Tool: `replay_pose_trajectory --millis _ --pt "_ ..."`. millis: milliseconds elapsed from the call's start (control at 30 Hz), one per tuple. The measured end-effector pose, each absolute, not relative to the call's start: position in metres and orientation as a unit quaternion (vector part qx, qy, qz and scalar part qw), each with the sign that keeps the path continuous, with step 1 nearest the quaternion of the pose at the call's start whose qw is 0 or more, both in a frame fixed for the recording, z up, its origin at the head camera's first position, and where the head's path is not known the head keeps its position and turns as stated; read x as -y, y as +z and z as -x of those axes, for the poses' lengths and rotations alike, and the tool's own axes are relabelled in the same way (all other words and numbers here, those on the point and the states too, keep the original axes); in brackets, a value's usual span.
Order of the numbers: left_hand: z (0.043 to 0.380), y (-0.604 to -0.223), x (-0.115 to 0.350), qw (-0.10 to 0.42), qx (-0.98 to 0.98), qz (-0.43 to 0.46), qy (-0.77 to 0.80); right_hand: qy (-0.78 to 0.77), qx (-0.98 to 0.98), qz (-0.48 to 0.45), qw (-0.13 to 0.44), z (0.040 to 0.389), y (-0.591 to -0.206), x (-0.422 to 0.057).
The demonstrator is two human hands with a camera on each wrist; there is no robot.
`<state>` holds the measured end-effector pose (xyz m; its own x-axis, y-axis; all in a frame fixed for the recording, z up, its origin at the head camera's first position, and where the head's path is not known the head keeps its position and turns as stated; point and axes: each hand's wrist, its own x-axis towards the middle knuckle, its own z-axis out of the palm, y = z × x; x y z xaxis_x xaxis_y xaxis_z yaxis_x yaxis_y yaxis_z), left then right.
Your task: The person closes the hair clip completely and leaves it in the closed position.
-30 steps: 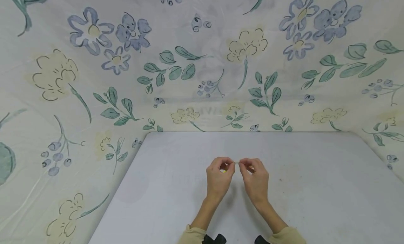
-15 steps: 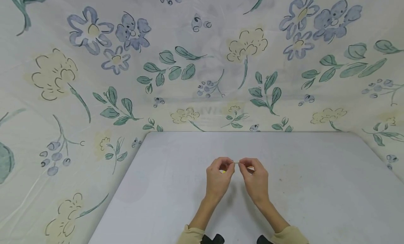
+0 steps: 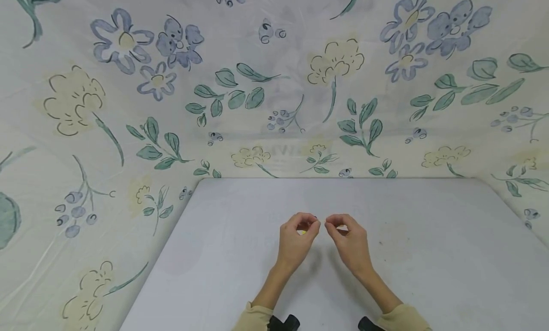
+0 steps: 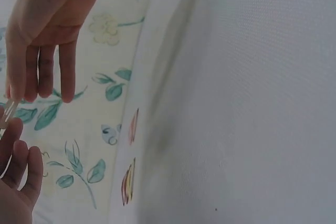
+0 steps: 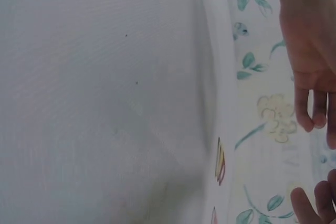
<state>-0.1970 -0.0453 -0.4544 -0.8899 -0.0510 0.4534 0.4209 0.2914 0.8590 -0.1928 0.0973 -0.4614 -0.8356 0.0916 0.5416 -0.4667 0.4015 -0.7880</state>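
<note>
Both hands meet over the middle of the table. In the left wrist view a thin, pale, see-through rubber band (image 4: 9,113) spans the small gap between their fingertips in what look like two strands. My left hand (image 3: 295,240) pinches one end between thumb and index finger; my right hand (image 3: 350,243) pinches the other. In the head view the band is barely visible. Beyond the hands lie two small sets of thin coloured loops, apparently rubber bands: a red and yellow set (image 4: 128,182) and a reddish set (image 4: 133,127). The hands mostly cover them in the head view.
The white table (image 3: 214,274) ends at a straight far edge. A floral cloth (image 3: 279,97) hangs behind it and along its sides. Several tiny dark specks dot the tabletop. Black straps or mounts (image 3: 285,323) sit at the sleeves.
The wrists and forearms have spread a little outward, the right hand tilting more. The pale strand between the fingertips, plain in the earlier head frames, is now hard to see there.
</note>
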Motion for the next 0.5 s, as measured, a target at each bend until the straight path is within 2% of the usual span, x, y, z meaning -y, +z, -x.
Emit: replay_pose_trajectory --millis 500 --pt "0.207 -0.449 0.056 0.187 0.819 0.206 -0.502 0.469 0.832 -0.198 0.221 0.203 -0.458 -0.122"
